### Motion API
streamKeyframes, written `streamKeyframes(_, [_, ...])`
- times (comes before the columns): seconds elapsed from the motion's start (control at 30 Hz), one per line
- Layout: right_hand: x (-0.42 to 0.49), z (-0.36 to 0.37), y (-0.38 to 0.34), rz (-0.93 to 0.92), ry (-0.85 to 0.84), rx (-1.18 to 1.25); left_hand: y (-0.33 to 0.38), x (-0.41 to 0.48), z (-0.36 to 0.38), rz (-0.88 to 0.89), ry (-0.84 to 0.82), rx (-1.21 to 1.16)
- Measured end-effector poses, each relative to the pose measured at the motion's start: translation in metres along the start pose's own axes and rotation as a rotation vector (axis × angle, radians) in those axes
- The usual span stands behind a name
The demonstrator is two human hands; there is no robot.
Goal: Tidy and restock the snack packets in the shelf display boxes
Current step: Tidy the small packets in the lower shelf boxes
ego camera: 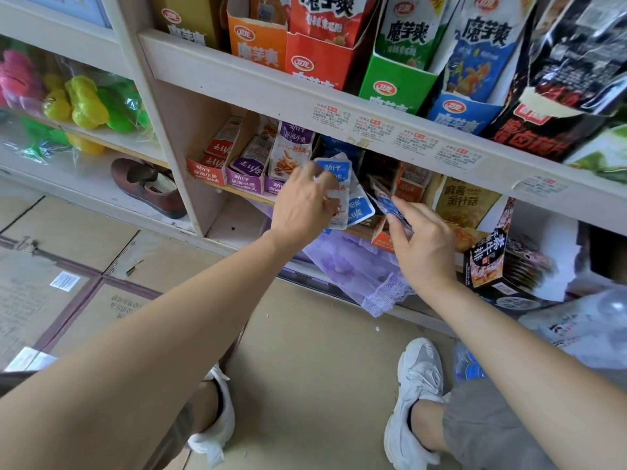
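While both hands reach into the lower shelf (pixel 237 193), stock stands as follows.

Lower shelf, left: a red display box (pixel 207 168) and a purple display box (pixel 245 176), both marked 深海小鱼 and holding small packets of matching colour. One purple-topped packet (pixel 292 148), branded 劲仔, stands upright behind them.

Lower shelf, middle: the left hand (pixel 302 203) has its fingers curled round a fanned sheaf of blue-and-white packets (pixel 360 207), also marked 劲仔 and held in front of the shelf opening, just right of the purple box. The right hand (pixel 425 247) pinches another blue packet (pixel 390 205) between thumb and fingertips, close beside the sheaf. An orange carton (pixel 411 186) sits behind; its contents cannot be made out.

Lower shelf, right: a yellow pack (pixel 464 201) reading 金针菇, and a black box (pixel 486 262) holding dark packets.

Upper shelf: a row of open-topped boxes, orange (pixel 258 44), red (pixel 317 64), green (pixel 395 86) and blue (pixel 458 114), each lettered 魔芋爽 with a red oval logo and filled with tall packets of the same print. A black box (pixel 531 135) ends the row.

Shelf edge: white price labels (pixel 373 125), print too small to read.
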State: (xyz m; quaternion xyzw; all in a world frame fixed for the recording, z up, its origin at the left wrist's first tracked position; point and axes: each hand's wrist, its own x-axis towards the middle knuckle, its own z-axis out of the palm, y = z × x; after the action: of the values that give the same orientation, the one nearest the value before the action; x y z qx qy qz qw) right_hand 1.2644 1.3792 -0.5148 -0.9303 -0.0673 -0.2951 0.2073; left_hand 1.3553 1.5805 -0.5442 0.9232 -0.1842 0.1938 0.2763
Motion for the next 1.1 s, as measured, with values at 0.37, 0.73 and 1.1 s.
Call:
streamKeyframes(0.37, [-0.004,-0.006,0.009,0.041,-0.089,0.099,0.009,-0.014,0.003,0.093,-0.126,0.226])
streamKeyframes(0.73, [0.004,-0.004,0.006,0.125,-0.023,0.156,-0.022,-0.006,-0.06,0.237,0.192,0.122])
streamKeyframes(1.1, [-0.004,0.003,0.009,0.07,0.045,0.098,-0.029,-0.005,-0.037,0.42,-0.163,0.321])
